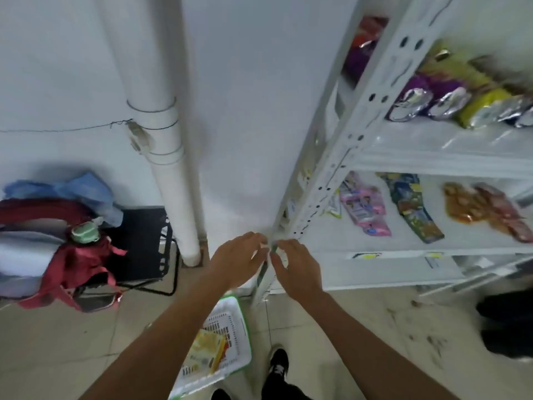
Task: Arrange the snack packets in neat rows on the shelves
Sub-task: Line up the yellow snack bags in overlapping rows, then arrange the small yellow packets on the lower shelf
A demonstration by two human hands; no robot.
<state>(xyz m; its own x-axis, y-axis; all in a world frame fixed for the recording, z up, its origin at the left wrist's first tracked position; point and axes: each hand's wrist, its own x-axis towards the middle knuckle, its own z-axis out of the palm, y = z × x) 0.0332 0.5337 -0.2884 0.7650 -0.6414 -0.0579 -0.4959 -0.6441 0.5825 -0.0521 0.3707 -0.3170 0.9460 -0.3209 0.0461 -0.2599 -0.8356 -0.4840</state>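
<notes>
Both forearms reach forward; left hand [240,255] and right hand [297,265] pinch a thin greenish packet [266,262] edge-on between them, near the shelf upright [331,174]; judged step: carrying to the shelf; next move calls for laying it beside the pink packet [364,207]; white basket [230,342] below holds more.

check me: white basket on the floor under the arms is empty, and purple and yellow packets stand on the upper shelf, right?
Not quite: the head view shows the white basket on the floor holds a yellow packet. The purple packets and yellow packets do stand on the upper shelf.
</notes>
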